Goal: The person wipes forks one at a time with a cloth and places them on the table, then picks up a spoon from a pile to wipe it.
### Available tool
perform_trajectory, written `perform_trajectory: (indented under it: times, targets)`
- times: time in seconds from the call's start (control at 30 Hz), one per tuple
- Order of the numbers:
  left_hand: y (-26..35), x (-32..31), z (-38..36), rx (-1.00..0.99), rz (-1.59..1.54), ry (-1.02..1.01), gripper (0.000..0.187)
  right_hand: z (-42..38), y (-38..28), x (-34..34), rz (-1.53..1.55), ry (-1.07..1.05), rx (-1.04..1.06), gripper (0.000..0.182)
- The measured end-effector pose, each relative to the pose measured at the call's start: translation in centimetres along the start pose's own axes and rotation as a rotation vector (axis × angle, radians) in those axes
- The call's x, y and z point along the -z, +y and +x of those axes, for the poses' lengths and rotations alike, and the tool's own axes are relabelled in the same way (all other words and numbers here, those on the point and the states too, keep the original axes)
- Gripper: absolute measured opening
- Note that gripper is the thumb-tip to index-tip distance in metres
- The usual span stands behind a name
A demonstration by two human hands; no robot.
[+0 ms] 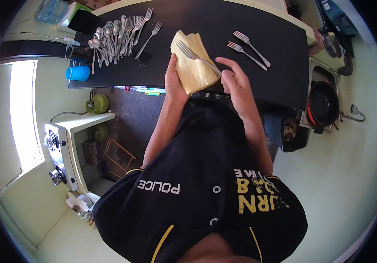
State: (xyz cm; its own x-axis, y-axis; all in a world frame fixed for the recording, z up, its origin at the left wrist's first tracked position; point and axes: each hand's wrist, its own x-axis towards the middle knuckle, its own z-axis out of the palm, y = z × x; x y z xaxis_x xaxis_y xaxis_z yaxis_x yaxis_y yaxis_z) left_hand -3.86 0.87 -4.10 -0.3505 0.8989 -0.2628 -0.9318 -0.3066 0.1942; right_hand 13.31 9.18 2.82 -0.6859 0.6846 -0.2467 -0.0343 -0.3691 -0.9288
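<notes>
My left hand [175, 81] grips a folded yellow cloth [191, 78] from its left side, thumb along the edge. Across the cloth lies a fork [193, 54], tines pointing up and to the left. Its handle end is pinched in my right hand [236, 81], whose index finger is raised away. Two forks [252, 49] rest side by side on the black table to the right. A heap of spoons and forks [117, 37] lies at the table's left, with a single fork [150, 40] just beside it.
The black table [280, 39] spans the front. A blue cup [78, 73] and a dark mug [78, 53] stand at its left edge. A black pan [323, 103] sits by the sink [322, 72] at right. A gas stove [57, 149] is at left.
</notes>
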Motion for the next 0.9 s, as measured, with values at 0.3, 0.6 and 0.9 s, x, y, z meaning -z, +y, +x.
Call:
perform_trajectory:
  times: [0.3,0.6,0.9]
  targets:
    - [-0.4,2.7,-0.8,-0.140,0.091,-0.015,0.040,-1.1,-1.3,-1.3,-0.163,-0.010,0.084,0.026]
    - [-2.2,3.5,-1.6,-0.099,0.016,-0.158,0.047,1.0,0.2,-3.8,-0.780,0.145,0.393,0.023]
    - [-3.6,-2.8,-2.0,-0.345,0.749,0.274,0.041,1.8,4.5,-2.6,-0.767,-0.126,0.489,0.030]
